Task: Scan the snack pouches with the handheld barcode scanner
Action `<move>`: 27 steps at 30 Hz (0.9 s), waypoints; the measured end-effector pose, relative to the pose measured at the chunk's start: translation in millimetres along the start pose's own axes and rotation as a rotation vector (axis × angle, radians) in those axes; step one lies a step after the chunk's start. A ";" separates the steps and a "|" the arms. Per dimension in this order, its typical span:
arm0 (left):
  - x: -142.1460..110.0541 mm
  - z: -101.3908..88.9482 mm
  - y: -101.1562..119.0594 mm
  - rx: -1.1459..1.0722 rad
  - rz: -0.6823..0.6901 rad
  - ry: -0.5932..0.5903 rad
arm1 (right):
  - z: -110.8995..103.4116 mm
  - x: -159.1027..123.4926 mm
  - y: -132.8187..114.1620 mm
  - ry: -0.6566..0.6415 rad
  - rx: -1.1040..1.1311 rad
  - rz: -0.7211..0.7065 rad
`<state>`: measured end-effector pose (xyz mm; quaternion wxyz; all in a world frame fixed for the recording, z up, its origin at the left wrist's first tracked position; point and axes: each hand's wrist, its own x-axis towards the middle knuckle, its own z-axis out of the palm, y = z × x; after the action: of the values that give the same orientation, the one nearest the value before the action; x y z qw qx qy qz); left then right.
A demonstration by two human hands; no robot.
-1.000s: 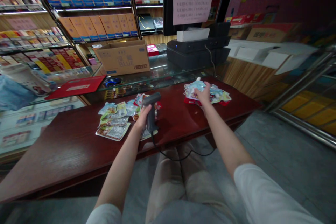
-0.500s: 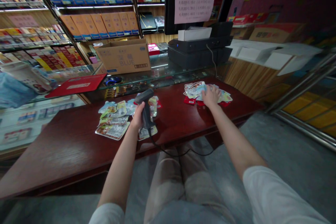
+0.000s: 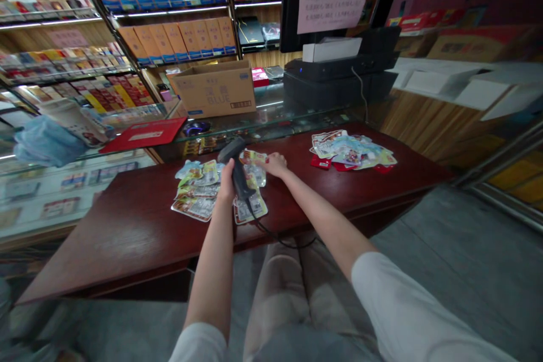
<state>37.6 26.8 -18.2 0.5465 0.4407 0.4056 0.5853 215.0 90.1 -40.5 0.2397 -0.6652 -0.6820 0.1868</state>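
Observation:
My left hand (image 3: 228, 185) is wrapped round the grip of a dark handheld barcode scanner (image 3: 236, 167) whose cable runs off the near edge of the dark red table (image 3: 127, 226). The scanner is held over a spread of colourful snack packets (image 3: 197, 192) on the table's left-middle. My right hand (image 3: 275, 164) reaches across to this same spread, with its fingers closed on the edge of one packet (image 3: 255, 166) beside the scanner head. A second pile of packets (image 3: 352, 151) lies apart on the table's right.
Behind the table runs a glass counter (image 3: 275, 119) carrying a cardboard box (image 3: 215, 89), a red pad (image 3: 144, 133), a mouse (image 3: 197, 126) and a black register with printer (image 3: 339, 73). Shelves of boxed goods (image 3: 169, 5) fill the back wall. My knees are under the table edge.
My right hand left the right-hand pile and swung left to the packets beside the scanner. The left hand kept hold of the scanner, tilting it slightly. The view shifted a little to the left.

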 end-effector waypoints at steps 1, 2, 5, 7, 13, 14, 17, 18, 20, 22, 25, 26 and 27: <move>1.1 -1.2 -1.0 -0.008 -0.002 -0.001 | 4.7 1.6 -2.7 0.006 -0.002 0.010; 1.8 -2.0 -1.8 -0.018 -0.005 -0.004 | 8.9 2.6 -3.9 0.022 0.001 0.021; 1.6 -2.0 -3.1 -0.064 -0.017 -0.034 | 17.5 4.2 -0.6 0.098 0.057 0.060; -0.5 -0.3 -2.6 -0.093 -0.018 -0.050 | 19.6 5.1 4.4 0.146 0.121 0.070; -6.9 4.0 1.1 -0.054 0.000 -0.044 | 12.1 8.2 17.1 0.193 0.350 0.029; -6.9 4.0 1.3 -0.041 0.003 -0.047 | 9.6 9.6 18.7 0.207 0.412 0.010; -5.5 4.4 0.3 -0.044 -0.007 -0.059 | 0.2 15.6 24.5 0.303 0.647 -0.049; -4.8 4.9 -0.4 -0.049 -0.016 -0.067 | -3.8 17.7 27.4 0.346 0.725 -0.051; -3.9 6.9 -1.8 -0.035 -0.031 -0.093 | -13.5 20.3 35.4 0.411 0.844 -0.021; -4.0 10.0 -2.8 0.004 -0.039 -0.131 | -25.5 19.4 46.4 0.428 0.926 0.017; -5.8 16.4 -2.6 0.059 -0.048 -0.190 | -47.2 11.6 67.5 0.415 1.041 0.006; -6.3 18.9 -2.1 0.083 -0.056 -0.207 | -55.2 8.1 75.2 0.420 1.076 -0.004; -6.7 21.8 -1.3 0.112 -0.068 -0.227 | -63.4 4.6 83.1 0.431 1.102 -0.014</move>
<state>59.0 20.0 -13.8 0.5829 0.5199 0.3880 0.4893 319.4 94.4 -36.1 0.6844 -0.4612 -0.4245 0.3725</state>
